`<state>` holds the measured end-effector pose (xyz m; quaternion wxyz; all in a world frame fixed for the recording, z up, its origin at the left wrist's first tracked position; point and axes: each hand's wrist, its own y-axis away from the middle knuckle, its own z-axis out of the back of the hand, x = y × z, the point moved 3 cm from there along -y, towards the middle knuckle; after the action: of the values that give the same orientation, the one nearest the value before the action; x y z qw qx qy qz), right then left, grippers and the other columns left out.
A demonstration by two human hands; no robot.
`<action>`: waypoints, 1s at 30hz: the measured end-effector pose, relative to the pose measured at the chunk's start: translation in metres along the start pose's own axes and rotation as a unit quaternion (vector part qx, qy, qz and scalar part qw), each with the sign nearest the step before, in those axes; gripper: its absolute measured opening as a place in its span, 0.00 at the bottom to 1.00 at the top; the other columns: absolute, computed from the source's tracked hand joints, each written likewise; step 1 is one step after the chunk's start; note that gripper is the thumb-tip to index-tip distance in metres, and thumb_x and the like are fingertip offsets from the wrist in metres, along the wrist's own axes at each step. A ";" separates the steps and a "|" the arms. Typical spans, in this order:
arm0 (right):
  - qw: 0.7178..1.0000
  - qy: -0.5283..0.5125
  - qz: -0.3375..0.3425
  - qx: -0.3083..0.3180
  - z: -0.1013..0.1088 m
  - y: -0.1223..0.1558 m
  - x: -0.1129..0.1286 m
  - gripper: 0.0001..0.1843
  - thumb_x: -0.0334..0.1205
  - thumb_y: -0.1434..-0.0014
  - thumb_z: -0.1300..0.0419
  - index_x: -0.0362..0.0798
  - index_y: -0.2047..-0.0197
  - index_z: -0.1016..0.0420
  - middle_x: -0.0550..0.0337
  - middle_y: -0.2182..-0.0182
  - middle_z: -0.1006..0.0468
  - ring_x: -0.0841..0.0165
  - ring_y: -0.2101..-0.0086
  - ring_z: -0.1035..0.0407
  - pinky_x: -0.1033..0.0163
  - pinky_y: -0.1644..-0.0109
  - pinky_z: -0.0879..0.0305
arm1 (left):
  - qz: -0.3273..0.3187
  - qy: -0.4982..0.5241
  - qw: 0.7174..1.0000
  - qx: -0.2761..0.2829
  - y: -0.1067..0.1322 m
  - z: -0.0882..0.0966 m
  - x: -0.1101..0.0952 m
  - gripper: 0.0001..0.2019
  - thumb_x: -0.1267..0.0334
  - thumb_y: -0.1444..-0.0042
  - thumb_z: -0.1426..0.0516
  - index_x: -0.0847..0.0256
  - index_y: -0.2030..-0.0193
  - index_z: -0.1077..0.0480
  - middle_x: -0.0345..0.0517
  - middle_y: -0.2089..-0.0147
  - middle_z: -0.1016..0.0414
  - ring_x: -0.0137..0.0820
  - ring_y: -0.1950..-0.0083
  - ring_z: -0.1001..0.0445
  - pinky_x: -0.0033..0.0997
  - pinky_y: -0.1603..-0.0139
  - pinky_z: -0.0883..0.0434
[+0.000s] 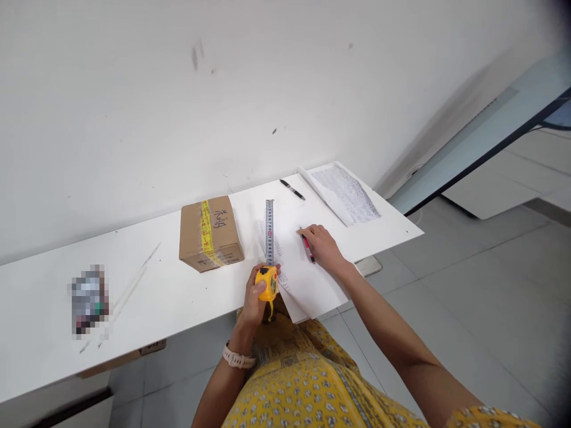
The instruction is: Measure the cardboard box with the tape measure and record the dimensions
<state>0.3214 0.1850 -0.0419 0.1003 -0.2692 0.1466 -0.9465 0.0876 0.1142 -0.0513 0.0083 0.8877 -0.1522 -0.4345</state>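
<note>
In the middle of the frame, the left hand (256, 294) has its grip closed around a yellow tape measure (268, 283) at the near edge of the white worktop (147, 285). The metal tape (269, 232) is pulled out and lies flat, running straight up the frame across a sheet of paper (307, 279). I think the hand holds the yellow case tight so the tape stays out and does not slide.

Just to the right, the right hand (323, 246) rests on the same paper. Its grip is closed on a red pen (307, 248), with the tip pointing at the paper near the tape. Resting there, the hand also seems to keep the sheet from moving.

To the left of the tape sits a brown cardboard box (209, 233) with yellow sticky tape across it. It is near the tape but not touching it. In the upper middle, by the wall, lies a black pen (292, 189). Beside that, to the right, is another printed sheet (345, 193). At the far left of the worktop is a blurred thing I cannot make out.
</note>
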 end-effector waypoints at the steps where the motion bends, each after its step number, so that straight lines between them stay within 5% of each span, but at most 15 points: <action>1: 1.000 -0.012 -0.018 -0.016 0.003 -0.002 0.002 0.21 0.25 0.43 0.50 0.47 0.50 0.25 0.45 0.58 0.24 0.54 0.57 0.33 0.50 0.53 0.37 | 0.000 -0.008 1.000 0.001 0.002 -0.001 -0.001 0.29 0.50 0.52 0.33 0.59 0.47 0.33 0.58 0.47 0.21 0.47 0.44 0.25 0.43 0.46 0.31; 4: 0.977 -0.168 -0.112 -0.074 0.015 -0.010 0.017 0.17 0.37 0.34 0.51 0.49 0.48 0.26 0.48 0.59 0.21 0.56 0.58 0.30 0.50 0.53 0.35 | -0.002 -0.047 0.999 0.019 0.013 -0.004 -0.006 0.30 0.48 0.52 0.33 0.58 0.45 0.32 0.57 0.47 0.22 0.48 0.45 0.25 0.41 0.49 0.30; 7: 0.897 -0.396 -0.179 -0.076 0.025 -0.026 0.043 0.24 0.55 0.33 0.51 0.49 0.43 0.30 0.52 0.61 0.19 0.63 0.64 0.29 0.56 0.61 0.32 | -0.027 -0.099 0.993 0.052 0.028 -0.010 -0.016 0.31 0.47 0.51 0.33 0.57 0.43 0.32 0.54 0.51 0.21 0.48 0.46 0.25 0.39 0.49 0.30; 10: 0.839 -0.514 -0.161 -0.076 0.037 -0.049 0.074 0.29 0.62 0.37 0.46 0.50 0.43 0.31 0.54 0.62 0.20 0.68 0.70 0.33 0.61 0.68 0.35 | -0.049 -0.144 0.986 0.066 0.042 -0.015 -0.029 0.30 0.47 0.50 0.33 0.56 0.43 0.31 0.52 0.52 0.23 0.46 0.49 0.23 0.38 0.51 0.29; 14: 0.817 -0.563 -0.109 -0.054 0.038 -0.080 0.115 0.22 0.57 0.42 0.37 0.51 0.51 0.25 0.63 0.74 0.28 0.72 0.76 0.40 0.64 0.73 0.42 | -0.063 -0.163 0.984 0.039 0.063 -0.014 -0.044 0.29 0.48 0.50 0.32 0.55 0.44 0.31 0.52 0.50 0.25 0.42 0.56 0.21 0.38 0.56 0.26; 22: 0.866 -0.496 -0.030 0.060 -0.011 -0.155 0.193 0.08 0.44 0.42 0.38 0.50 0.66 0.32 0.67 0.76 0.32 0.72 0.74 0.39 0.65 0.69 0.42 | -0.072 -0.087 0.991 -0.076 0.077 -0.003 -0.100 0.25 0.50 0.53 0.32 0.59 0.51 0.31 0.50 0.57 0.23 0.38 0.65 0.21 0.34 0.68 0.25; 26: 0.910 -0.406 -0.017 0.077 -0.035 -0.191 0.199 0.05 0.40 0.40 0.41 0.49 0.65 0.33 0.64 0.74 0.30 0.70 0.71 0.37 0.63 0.66 0.42 | -0.069 -0.093 0.988 -0.105 0.057 0.002 -0.138 0.20 0.50 0.50 0.36 0.64 0.58 0.30 0.50 0.60 0.22 0.37 0.69 0.20 0.33 0.71 0.24; 30: 0.957 -0.283 -0.005 0.064 -0.048 -0.212 0.191 0.04 0.38 0.40 0.43 0.49 0.62 0.29 0.62 0.72 0.28 0.67 0.69 0.35 0.61 0.62 0.41 | -0.055 -0.089 0.987 -0.123 0.037 0.002 -0.150 0.21 0.51 0.53 0.34 0.65 0.59 0.29 0.47 0.61 0.23 0.36 0.71 0.20 0.33 0.72 0.23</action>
<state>0.1127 0.3424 0.0815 0.1504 -0.5195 0.0501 -0.8396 -0.0102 0.1212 0.0681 0.0803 0.8449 -0.0487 -0.5266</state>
